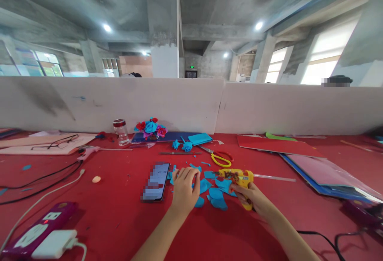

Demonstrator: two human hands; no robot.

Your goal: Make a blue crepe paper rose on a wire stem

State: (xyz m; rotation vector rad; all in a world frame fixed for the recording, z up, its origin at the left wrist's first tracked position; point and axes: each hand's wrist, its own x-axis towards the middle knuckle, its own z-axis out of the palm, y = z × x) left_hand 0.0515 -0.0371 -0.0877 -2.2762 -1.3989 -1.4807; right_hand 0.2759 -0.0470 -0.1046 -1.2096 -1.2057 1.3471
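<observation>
My right hand (249, 195) grips a yellow hot glue gun (239, 176), its nozzle pointing left and a clear glue stick (275, 177) sticking out of its back. Beside the phone, my left hand (186, 181) is closed, fingers curled and thumb near the index finger. Whatever it may pinch is hidden; a bit of blue paper shows just past its fingertips. Cut blue paper petals (217, 199) lie scattered between and under both hands. A phone (156, 182) lies flat to the left of my left hand.
Yellow-handled scissors (220, 159), blue paper flowers (187, 146) and folded blue paper (200, 138) lie beyond the hands. Farther back are a flower bouquet (151, 128) and a glass jar (121, 133). A purple power strip (38, 229) sits left; coloured sheets (323, 173) lie right.
</observation>
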